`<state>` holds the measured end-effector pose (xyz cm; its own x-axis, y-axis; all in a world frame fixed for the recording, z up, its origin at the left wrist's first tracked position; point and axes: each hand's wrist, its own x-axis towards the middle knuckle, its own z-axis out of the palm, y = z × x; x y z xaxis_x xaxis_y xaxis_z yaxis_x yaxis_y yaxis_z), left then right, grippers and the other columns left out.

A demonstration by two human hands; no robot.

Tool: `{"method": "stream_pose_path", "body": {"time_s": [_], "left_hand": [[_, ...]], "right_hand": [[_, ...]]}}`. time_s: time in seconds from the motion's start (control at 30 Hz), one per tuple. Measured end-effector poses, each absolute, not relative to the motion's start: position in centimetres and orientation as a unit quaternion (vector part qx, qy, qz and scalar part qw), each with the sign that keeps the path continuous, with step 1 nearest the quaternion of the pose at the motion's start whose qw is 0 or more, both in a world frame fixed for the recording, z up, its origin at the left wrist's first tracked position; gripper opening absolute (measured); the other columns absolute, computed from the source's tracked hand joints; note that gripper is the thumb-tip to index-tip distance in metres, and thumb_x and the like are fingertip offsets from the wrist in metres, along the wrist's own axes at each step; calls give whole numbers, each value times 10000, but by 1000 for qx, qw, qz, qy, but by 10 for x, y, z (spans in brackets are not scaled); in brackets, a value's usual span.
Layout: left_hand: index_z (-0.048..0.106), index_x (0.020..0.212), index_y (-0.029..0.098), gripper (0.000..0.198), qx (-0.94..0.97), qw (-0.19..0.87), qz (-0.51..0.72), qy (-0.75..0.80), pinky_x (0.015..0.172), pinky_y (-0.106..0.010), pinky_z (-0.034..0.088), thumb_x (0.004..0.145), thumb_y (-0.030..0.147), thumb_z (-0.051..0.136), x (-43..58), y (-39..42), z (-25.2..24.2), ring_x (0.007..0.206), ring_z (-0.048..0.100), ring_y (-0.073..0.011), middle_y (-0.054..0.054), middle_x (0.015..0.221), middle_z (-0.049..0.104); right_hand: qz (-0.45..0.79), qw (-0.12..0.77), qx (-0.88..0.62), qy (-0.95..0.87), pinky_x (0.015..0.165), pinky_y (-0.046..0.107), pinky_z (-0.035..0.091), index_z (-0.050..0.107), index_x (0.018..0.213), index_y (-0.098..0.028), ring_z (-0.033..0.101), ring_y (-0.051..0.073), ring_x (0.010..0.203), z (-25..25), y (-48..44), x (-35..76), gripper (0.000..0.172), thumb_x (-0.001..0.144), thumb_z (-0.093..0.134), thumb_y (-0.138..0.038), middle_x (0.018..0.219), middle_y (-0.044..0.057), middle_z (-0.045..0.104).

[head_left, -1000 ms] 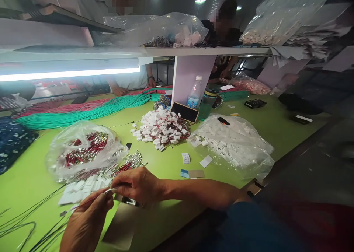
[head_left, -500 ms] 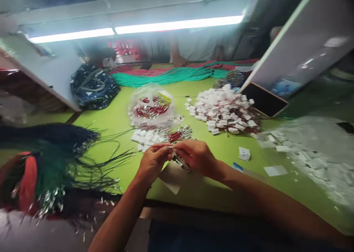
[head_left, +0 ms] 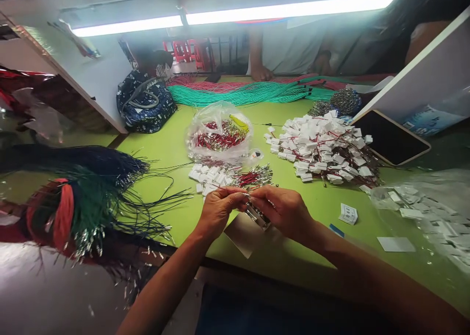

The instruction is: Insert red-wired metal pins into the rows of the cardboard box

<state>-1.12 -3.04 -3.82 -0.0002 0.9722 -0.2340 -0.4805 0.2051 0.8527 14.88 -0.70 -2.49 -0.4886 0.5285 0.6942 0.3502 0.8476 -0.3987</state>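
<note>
My left hand (head_left: 218,210) is closed in a pinch over the green table, its fingertips meeting those of my right hand (head_left: 284,207), which is pinched too. A small light-coloured bit shows between them, too small to name. Just below the fingertips lies a shiny metal piece (head_left: 257,217), partly hidden by my right hand, over a piece of card (head_left: 242,236). Right behind my hands are a small heap of white connector housings (head_left: 211,176) and a bunch of short red wires (head_left: 253,177) with metal ends.
A clear plastic bag (head_left: 220,151) holds more red wires. White-tipped wire assemblies (head_left: 323,149) are heaped beside a phone-like dark slab (head_left: 392,138). Dark wire bundles (head_left: 110,171) spread at left, green wires (head_left: 238,95) at the back. Another person's hand (head_left: 261,73) rests beyond. A bag of white parts (head_left: 440,217) lies right.
The view has shifted, so the table things appear farther right and the lamp higher. Both my hands keep the same pinch at the same spot over the table.
</note>
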Motion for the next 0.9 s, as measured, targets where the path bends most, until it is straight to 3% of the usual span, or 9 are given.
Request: {"method": "stream_pose_path", "body": {"time_s": [0.3,0.73,0.9], "left_hand": [[725,710,160,117,382,588,554,449,589,-227,468,646,253,753,-13,-34,-40,520,588,-99,10,541,655],[720,704,162,119,412,572,531,471,602,-249,477,641,260,748,-15,-36,-34,547,596,-121,5,553,657],[718,916,172,291,384,605,533,451,644,-260,474,657,304,733,-16,-30,-33,582,590,-109,-18,712,700]], "right_hand": [[65,456,-254,-850,590,203,462,552,761,-188,608,103,572,-27,-11,145,163,900,491,-129,630,-6,657],[171,429,-291,-838,475,156,406,508,743,-193,520,57,456,-27,-11,148,143,885,521,-183,582,-48,605],[244,395,-295,-835,597,184,491,595,898,-177,641,95,661,-16,9,161,90,886,517,-221,830,27,699]]}}
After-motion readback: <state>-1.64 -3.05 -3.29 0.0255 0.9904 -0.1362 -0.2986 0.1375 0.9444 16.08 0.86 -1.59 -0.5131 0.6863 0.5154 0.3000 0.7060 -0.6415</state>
